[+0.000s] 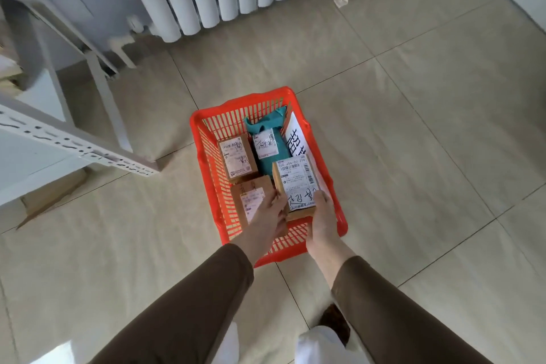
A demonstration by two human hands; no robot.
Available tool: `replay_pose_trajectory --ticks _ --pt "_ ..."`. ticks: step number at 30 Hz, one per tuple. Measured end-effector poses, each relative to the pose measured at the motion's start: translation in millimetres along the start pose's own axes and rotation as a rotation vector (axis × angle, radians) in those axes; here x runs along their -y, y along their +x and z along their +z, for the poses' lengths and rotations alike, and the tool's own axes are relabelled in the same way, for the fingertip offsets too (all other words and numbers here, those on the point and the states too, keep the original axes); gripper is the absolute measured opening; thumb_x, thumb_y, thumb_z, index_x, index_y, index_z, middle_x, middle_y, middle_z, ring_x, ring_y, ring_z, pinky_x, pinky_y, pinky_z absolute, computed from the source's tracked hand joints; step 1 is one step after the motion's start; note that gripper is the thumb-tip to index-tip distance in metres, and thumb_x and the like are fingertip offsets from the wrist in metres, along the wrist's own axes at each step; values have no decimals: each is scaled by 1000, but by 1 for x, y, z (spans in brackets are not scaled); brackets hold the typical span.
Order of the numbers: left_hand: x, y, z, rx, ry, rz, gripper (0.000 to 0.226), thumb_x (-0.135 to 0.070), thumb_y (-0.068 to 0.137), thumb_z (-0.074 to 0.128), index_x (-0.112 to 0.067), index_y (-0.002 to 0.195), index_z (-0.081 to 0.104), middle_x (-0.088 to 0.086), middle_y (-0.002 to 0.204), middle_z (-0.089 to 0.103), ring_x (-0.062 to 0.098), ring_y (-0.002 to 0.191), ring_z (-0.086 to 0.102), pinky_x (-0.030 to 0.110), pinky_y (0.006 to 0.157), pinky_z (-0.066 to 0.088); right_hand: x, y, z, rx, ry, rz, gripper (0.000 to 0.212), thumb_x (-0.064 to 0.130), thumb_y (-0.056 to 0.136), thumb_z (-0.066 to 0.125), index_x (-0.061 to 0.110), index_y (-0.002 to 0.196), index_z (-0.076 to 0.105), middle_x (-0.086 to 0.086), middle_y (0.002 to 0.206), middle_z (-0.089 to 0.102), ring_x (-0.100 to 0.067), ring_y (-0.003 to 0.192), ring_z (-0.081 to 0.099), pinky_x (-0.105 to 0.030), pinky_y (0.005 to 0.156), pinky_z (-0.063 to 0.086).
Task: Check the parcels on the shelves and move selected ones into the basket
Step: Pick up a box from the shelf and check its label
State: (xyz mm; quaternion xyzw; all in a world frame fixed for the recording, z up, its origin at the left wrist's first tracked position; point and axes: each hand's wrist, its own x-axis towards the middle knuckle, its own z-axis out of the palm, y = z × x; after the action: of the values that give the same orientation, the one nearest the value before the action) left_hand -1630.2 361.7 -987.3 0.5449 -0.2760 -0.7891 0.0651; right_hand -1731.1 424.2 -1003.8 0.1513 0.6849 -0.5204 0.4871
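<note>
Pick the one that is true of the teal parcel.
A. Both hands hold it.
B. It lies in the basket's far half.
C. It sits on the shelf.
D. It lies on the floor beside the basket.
B: the teal parcel lies inside the red basket, toward its far end, beyond the cardboard boxes.

So the count: one orange basket (206, 122) on the floor, with three brown cardboard parcels in it – back left (237, 157), front left (251, 198), and front right (297, 183). Plus one teal bagged parcel (267, 139) and one white sheet with big handwriting (298, 134). Two hands, left (270, 213) and right (323, 216).
</note>
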Motion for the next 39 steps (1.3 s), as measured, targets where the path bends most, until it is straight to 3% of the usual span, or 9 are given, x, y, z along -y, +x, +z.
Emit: replay_pose_trajectory --ticks 2,6,10,14,16,20,25,34,39 --pt "11 26 -5 -1 27 1 34 -30 108 52 -23 142 52 -2 126 73 4 101 71 17 71 54 -14 20 5 -12 97 17 31 41 107 50 37 137 51 -4 121 73 -27 106 74 -45 83 61" --pt "31 70 -17 -4 47 -4 31 -28 109 50 -26 140 50 -8 120 72 1 98 68 15 70 54 -40 59 12 -11 217 43 52 38 102 60 35 150 40 -5 129 72 -28 112 72 -51 97 57" --pt "43 106 -28 -1 71 36 34 -31 107 54 -31 141 48 -7 129 70 5 109 66 29 99 52 -52 89 14 -17 298 93 51 35 99 67 25 146 50 -3 123 76 -22 109 74 -37 90 59" --pt "54 136 -36 -41 160 65 34 -33 104 61 -30 137 53 -4 133 69 15 119 67 35 106 53 -62 113 17 -7 329 122 45 31 96 71 18 138 59 -7 122 76 -26 115 72 -45 109 52" --pt "54 147 -39 -154 358 131 47 -41 96 69 -32 138 51 -2 139 65 18 120 65 44 107 53 -66 123 18 -23 340 134 46 31 97 70 16 139 59 -8 123 76 -26 116 71 -45 111 50" --pt "43 154 -40 -357 884 303 108 -53 79 82 -44 161 13 -2 164 23 27 152 23 57 120 33 -66 135 10 -31 412 142 40 29 98 68 15 135 61 -12 124 74 -30 114 70 -49 108 52" --pt "40 168 -47 -232 1161 397 131 -62 74 82 -45 162 -12 -12 174 -4 18 159 -17 54 126 4 -72 133 -1 -56 401 162 32 27 101 64 18 131 61 -13 120 74 -32 108 71 -52 102 55" --pt "43 191 -56 -206 1358 400 122 -64 71 82 -33 165 11 -6 171 20 22 159 -6 49 127 5 -86 161 10 -110 372 275 53 26 99 67 18 147 47 -18 132 67 -42 122 64 -62 105 50" --pt "52 198 -58 -274 1556 467 118 -70 71 79 -27 163 19 3 174 -3 29 159 -16 47 125 -10 -93 172 12 -191 301 276 53 21 103 60 26 151 39 -15 143 60 -43 135 54 -63 108 48"
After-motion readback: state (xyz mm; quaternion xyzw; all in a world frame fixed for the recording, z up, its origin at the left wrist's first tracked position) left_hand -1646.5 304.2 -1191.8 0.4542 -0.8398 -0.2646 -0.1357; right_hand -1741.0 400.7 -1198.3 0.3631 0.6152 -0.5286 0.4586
